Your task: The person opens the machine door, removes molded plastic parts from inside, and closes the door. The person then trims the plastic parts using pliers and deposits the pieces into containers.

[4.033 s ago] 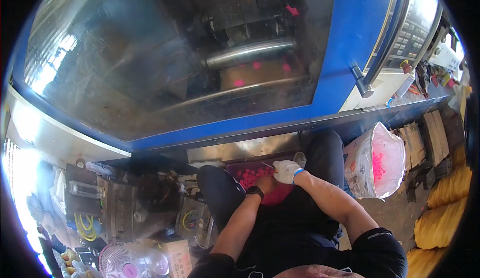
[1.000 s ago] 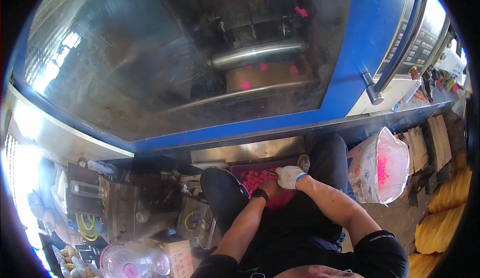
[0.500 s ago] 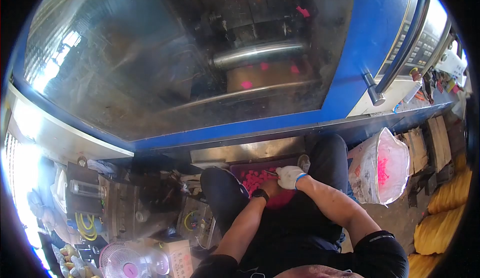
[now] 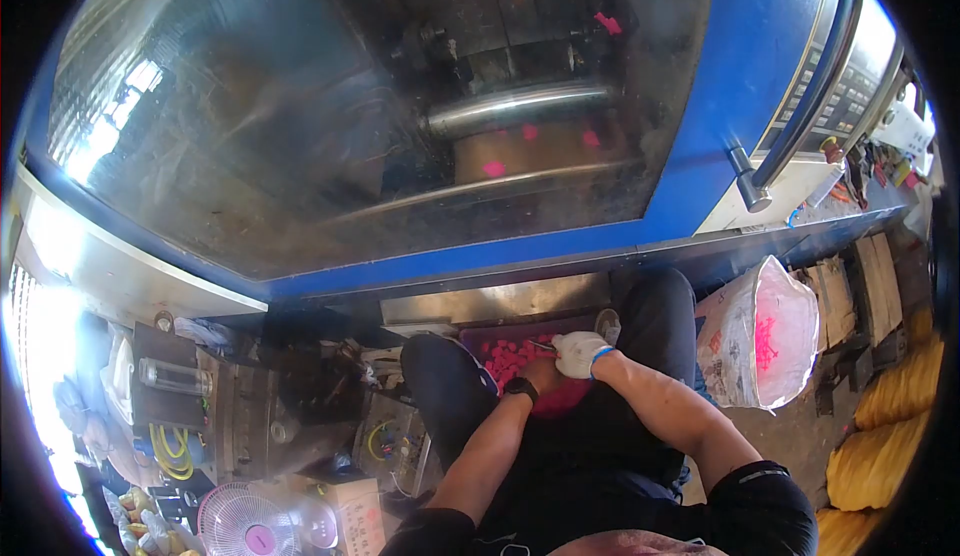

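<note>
Against 4.0 s ago, keeps the 2 hands together but brings the thin tool a little nearer to the left hand; differs hardly from 0.5 s ago. Grips this tool narrowly in the gloved right hand; cannot tell of anything held on the left. Find the pink pieces in the tray between the knees, on the far left side of the hands. Suggests, by judgement, small finger work at 1 spot.
</note>
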Motion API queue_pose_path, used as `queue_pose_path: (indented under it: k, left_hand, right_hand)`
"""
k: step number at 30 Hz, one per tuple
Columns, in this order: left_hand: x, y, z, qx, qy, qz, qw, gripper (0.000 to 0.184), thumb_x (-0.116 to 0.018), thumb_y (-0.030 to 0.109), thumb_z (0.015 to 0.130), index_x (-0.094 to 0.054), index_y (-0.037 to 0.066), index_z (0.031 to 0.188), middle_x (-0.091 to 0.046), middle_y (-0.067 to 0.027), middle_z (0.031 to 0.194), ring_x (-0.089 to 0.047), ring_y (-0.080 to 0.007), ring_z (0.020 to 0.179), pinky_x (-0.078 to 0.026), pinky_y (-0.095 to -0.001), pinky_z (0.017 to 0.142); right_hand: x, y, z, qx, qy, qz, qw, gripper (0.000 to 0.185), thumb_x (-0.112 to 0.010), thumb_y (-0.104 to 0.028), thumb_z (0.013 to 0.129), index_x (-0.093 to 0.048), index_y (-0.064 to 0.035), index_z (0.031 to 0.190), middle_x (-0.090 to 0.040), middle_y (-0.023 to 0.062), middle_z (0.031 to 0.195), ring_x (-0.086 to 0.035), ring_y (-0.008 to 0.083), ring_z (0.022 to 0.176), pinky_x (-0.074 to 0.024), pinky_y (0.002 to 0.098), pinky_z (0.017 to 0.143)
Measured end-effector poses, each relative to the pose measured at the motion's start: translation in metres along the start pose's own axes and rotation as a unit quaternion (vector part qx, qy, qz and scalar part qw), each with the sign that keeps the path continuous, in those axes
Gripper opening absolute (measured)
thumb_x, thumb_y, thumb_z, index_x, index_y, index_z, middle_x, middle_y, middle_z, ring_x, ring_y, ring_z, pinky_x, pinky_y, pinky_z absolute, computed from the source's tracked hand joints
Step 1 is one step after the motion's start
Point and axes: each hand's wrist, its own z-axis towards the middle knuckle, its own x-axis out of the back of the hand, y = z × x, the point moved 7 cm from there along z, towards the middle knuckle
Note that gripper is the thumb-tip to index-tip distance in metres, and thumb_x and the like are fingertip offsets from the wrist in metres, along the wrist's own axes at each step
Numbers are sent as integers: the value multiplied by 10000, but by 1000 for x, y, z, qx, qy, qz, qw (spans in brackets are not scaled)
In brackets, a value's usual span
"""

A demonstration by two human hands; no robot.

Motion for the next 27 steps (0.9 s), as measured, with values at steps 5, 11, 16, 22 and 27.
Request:
queue_pose_path:
  k: [5,11,16,22,27]
  left_hand:
    - [3,3,-2,-16,5,7,1000,450,-575,449,946,-711,116,1216,-717,-239,1167,-692,-412,1083,-549,-523,913]
    - [13,11,-12,-5,-2,9,1000,458,-569,462,951,-708,117,1218,-715,-240,1174,-693,-413,1079,-546,-527,908]
    - [6,3,-4,-3,-4,3,1000,455,-574,458,950,-710,119,1222,-712,-236,1187,-689,-407,1096,-542,-514,931]
    - [2,1,-1,1,-12,12,1000,463,-594,460,943,-710,116,1230,-705,-232,1214,-685,-401,1117,-537,-510,951]
    - [22,16,-19,25,10,-10,1000,380,-598,391,936,-747,129,1167,-722,-219,1170,-689,-409,1086,-551,-512,937]
  right_hand:
    - [-1,1,1,9,8,4,1000,285,-590,-232,874,-661,-35,1067,-728,243,951,-710,445,914,-555,552,791]
    - [-3,2,2,5,9,4,1000,280,-592,-233,871,-665,-39,1059,-727,243,952,-707,447,915,-552,555,792]
    - [0,1,1,1,9,11,1000,278,-603,-233,865,-665,-46,1061,-728,239,951,-707,448,915,-553,554,792]
    - [0,0,2,4,15,10,1000,283,-607,-238,864,-664,-42,1060,-727,239,950,-705,452,919,-552,559,800]
    - [1,0,1,1,10,7,1000,286,-600,-237,872,-665,-39,1069,-728,242,957,-706,452,930,-554,558,809]
